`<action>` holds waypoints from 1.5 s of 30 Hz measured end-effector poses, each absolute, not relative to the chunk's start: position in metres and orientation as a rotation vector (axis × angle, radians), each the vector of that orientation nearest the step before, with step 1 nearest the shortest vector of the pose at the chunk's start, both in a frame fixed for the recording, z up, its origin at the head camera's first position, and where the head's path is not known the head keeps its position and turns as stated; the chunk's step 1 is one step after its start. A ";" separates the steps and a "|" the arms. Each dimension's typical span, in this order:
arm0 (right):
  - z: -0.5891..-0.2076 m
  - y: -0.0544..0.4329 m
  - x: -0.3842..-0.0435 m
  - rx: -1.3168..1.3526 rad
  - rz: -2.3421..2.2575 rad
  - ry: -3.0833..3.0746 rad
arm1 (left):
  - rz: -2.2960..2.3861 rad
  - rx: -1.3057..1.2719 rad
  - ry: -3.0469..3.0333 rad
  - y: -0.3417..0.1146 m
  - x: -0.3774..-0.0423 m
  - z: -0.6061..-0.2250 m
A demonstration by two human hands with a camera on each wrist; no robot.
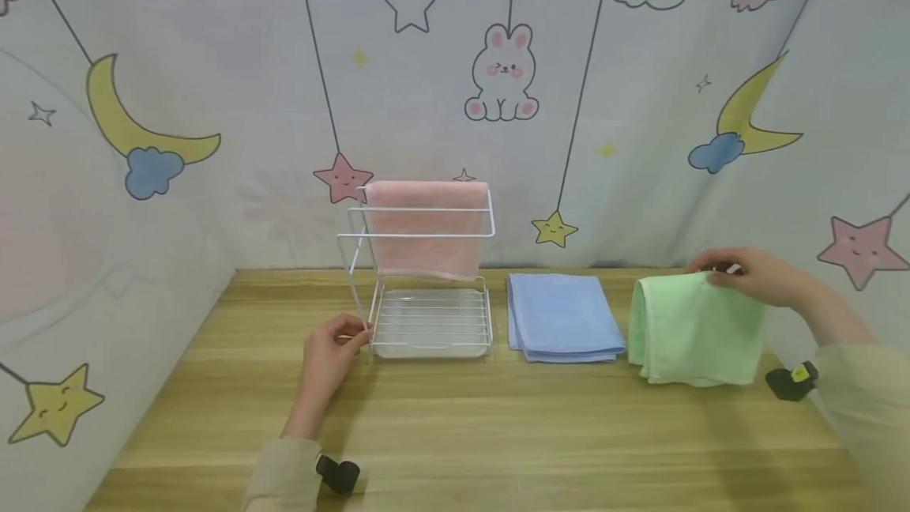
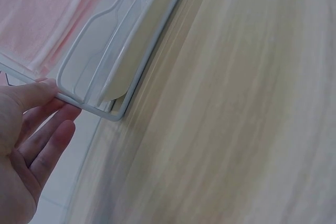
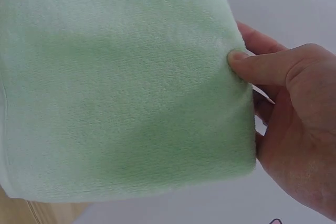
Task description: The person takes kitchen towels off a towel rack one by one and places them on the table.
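In the head view a white wire towel rack (image 1: 434, 237) stands at the back of the table, with a pink towel (image 1: 426, 231) draped over its rear bar. My left hand (image 1: 330, 354) pinches the rack's lower left frame between thumb and fingers, which the left wrist view confirms. At the right, my right hand (image 1: 750, 279) grips a folded green towel (image 1: 697, 330) by its upper edge and holds it up, hanging. The right wrist view shows the thumb (image 3: 249, 66) pressed on the towel's edge, other fingers partly behind it. A folded blue towel (image 1: 565, 318) lies between rack and green towel.
A clear shallow tray (image 1: 434, 350) sits in the rack's base. The wooden table (image 1: 498, 433) meets a patterned cloth backdrop (image 1: 426, 101) behind and at both sides. Black wrist cameras (image 1: 337, 474) are strapped at both sleeves.
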State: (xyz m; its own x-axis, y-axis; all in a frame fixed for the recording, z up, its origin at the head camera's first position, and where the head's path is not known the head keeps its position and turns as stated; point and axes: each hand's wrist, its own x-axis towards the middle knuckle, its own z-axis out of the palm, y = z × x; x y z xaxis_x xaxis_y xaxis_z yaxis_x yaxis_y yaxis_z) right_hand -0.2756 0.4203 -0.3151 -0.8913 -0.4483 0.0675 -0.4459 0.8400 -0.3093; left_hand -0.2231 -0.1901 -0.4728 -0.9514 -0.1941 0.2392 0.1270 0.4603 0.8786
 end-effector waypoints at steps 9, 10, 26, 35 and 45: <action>-0.330 0.408 -0.298 -0.757 -0.453 3.056 | -1.481 0.050 -2.410 -0.190 -0.222 -0.473; -0.331 0.408 -0.300 -0.757 -0.455 3.061 | -1.481 0.047 -2.411 -0.189 -0.222 -0.473; -0.350 0.403 -0.334 -0.705 -0.488 3.070 | -1.501 0.056 -2.400 -0.189 -0.223 -0.472; -0.361 0.399 -0.342 -0.648 -0.546 3.093 | -1.506 0.062 -2.403 -0.190 -0.222 -0.472; -0.371 0.396 -0.344 -0.549 -0.647 3.067 | -1.495 0.046 -2.398 -0.190 -0.222 -0.471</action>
